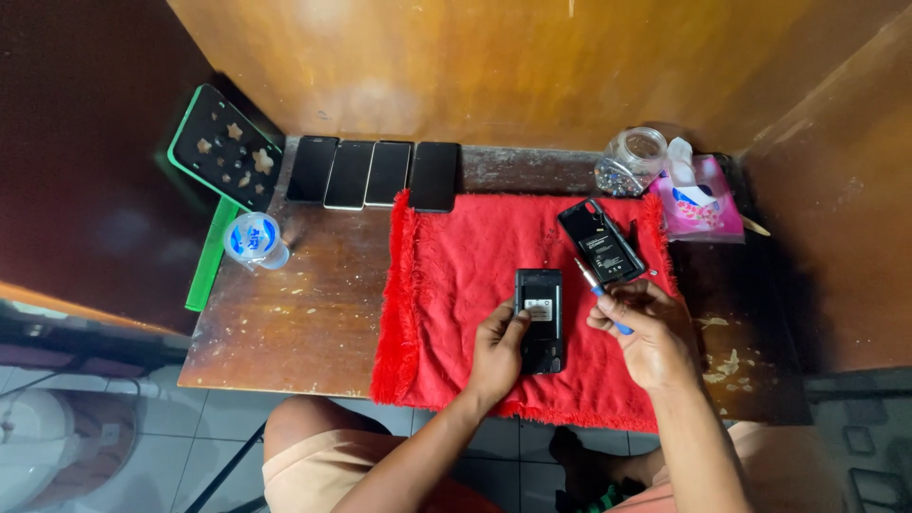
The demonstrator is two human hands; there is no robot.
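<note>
A black opened phone (539, 318) lies back-up on a red fringed cloth (456, 275), its insides showing. My left hand (496, 353) grips its left edge and lower part. My right hand (646, 332) holds a small blue-handled screwdriver (597, 290), its tip pointing up-left, just right of the phone. A detached black back cover (600, 241) rests on the cloth above my right hand.
Several dark phones (370, 174) lie in a row at the table's back edge. A lidded water cup (253, 238) and a green-edged black tray (226, 147) are at the left. A glass jar (632, 160) and a pink tissue pack (703, 204) sit back right. Wooden walls enclose the table.
</note>
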